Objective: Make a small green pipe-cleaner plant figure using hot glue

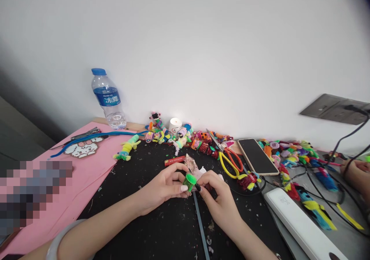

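My left hand [169, 185] holds a small bright green coil of fuzzy pipe cleaner [190, 181] between thumb and fingers, above the black mat [150, 225]. At the coil's lower right edge, my right hand [215, 194] pinches it with thumb and forefinger; the exact contact is partly hidden. Just behind the hands lie a crumpled pinkish-white wrapper [190, 163] and a red strip with print [174, 160]. A thin grey strip [200, 225] runs along the mat under the hands towards me.
Scissors [229, 160] with yellow and red handles lie behind my right hand, by a phone [257, 156]. Pipe-cleaner figures [157, 136] line the wall. A water bottle [106, 100] stands on pink paper [95, 167]. Right are a white power bank [300, 221], cables and another person's hand [357, 175].
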The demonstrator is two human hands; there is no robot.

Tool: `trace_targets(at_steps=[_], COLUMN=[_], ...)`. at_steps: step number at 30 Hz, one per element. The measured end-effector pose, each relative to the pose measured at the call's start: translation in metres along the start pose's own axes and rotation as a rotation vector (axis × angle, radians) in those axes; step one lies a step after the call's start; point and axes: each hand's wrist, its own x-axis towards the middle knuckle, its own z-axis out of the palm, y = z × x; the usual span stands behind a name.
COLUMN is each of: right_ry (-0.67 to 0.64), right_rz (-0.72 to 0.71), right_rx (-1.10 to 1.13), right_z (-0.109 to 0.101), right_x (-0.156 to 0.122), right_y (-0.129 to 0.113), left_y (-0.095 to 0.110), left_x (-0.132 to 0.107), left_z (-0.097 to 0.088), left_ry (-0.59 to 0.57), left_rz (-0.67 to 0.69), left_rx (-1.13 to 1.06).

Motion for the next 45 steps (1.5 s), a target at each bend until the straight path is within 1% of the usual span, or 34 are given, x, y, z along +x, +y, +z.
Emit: trace_targets(at_steps=[11,18,25,37,45], right_ry=[-0.016,-0.019,-0.032,-0.037,-0.043], right_rz=[0.034,0.017,-0.007,-0.004,-0.017], right_rx=[-0.001,-0.037,-0.065,-0.083,-0.091], right_z=[0.0027,0.0024,0.0035,0.0047,0.0054], right_x=[-0.0013,0.0000,-0.0010,-0.0016,-0.0021], right_y=[0.0004,0.0033,0.0049,0.0044,0.0057], left_y=[-0.0014,-0.0018,-0.0005,-0.0003,-0.0044], left_x=[-0.0006,-0.0009,-0.0006,0.0002,0.0031], left_z=[-0.0015,-0.0012,-0.0028,-0.0028,-0.0054], left_ry=[-0.033,0.028,0.032,0.020,0.072], left_rz=[0.003,-0.022,-0.038,-0.052,-0.018], left_rx=[0.086,0.132,0.173,0.191,0.239])
